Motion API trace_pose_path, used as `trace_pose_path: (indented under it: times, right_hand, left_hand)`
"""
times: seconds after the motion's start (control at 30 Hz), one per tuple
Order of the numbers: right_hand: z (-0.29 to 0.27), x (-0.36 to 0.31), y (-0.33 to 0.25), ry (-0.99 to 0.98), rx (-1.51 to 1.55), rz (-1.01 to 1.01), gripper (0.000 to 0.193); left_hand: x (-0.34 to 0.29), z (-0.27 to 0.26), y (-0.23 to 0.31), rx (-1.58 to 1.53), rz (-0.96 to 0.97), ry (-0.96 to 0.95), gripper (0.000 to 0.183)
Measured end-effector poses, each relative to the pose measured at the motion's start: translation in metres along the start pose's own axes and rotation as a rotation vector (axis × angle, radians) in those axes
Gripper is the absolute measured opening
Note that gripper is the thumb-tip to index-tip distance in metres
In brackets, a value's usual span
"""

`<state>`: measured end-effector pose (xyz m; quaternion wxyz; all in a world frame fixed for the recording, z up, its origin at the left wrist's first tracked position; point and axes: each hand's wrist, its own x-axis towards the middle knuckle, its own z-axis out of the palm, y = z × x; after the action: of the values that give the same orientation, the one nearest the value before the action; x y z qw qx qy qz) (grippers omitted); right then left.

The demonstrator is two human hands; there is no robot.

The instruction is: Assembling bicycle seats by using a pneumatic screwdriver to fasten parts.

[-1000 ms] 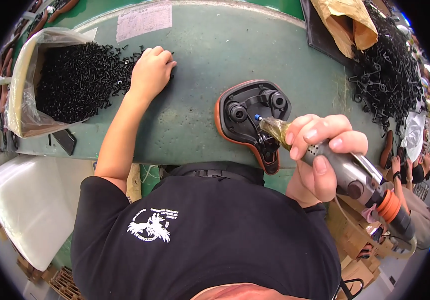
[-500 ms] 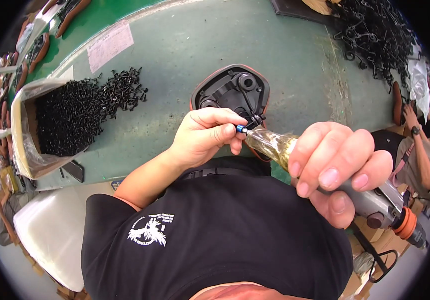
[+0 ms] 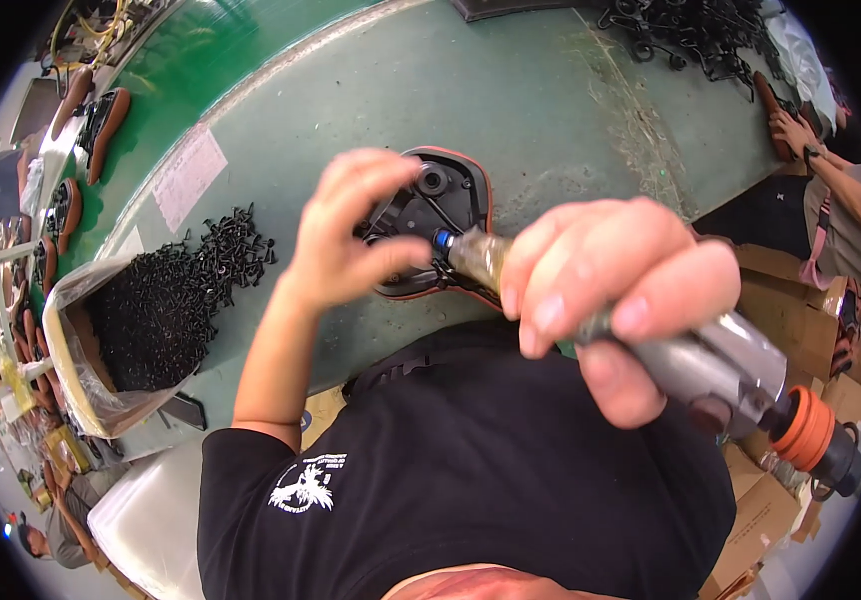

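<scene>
The bicycle saddle [image 3: 466,205] lay underside up at the middle of the green tabletop [image 3: 401,90], its wide end far and its nose toward the near right. The right hand [image 3: 616,285] was closed firmly round the grey body of a power driver [image 3: 726,370], whose blue tip [image 3: 443,238] stood over the middle of the saddle's underside. The left hand [image 3: 341,235] was open at the saddle's left side, thumb and fingers well parted, with nothing seen between them; blur prevented a finding on whether it touched the saddle. Of the two hands, only the right thus had a confirmed hold. A heap of black screws [image 3: 166,310] spilled from a plastic-lined box [image 3: 69,365] to the left. The step in hand was judged to be the driving of a screw into the saddle's underside, though no screw could be made out at the tip. The next move was judged to call for a steadied saddle, the driver held in line, and even pressure until the fastener seated.
</scene>
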<state>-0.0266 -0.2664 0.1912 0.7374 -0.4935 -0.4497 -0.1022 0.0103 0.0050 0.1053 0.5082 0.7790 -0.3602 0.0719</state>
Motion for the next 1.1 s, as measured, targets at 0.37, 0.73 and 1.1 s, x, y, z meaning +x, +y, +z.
trace_pose_path:
  times: [0.37, 0.73, 1.1]
  right_hand:
    - [0.004, 0.005, 0.034, 0.124, -0.177, 0.227, 0.029]
    - [0.016, 0.010, 0.048, -0.057, -0.229, 0.389, 0.030]
    - [0.018, 0.005, 0.064, -0.012, -0.203, 0.257, 0.037]
  left_hand:
    - [0.028, 0.013, -0.077, -0.112, -0.104, -0.279, 0.048]
    - [0.001, 0.032, -0.081, -0.330, -0.117, -0.099, 0.035]
    - [-0.005, 0.034, -0.080, -0.374, -0.169, -0.114, 0.038]
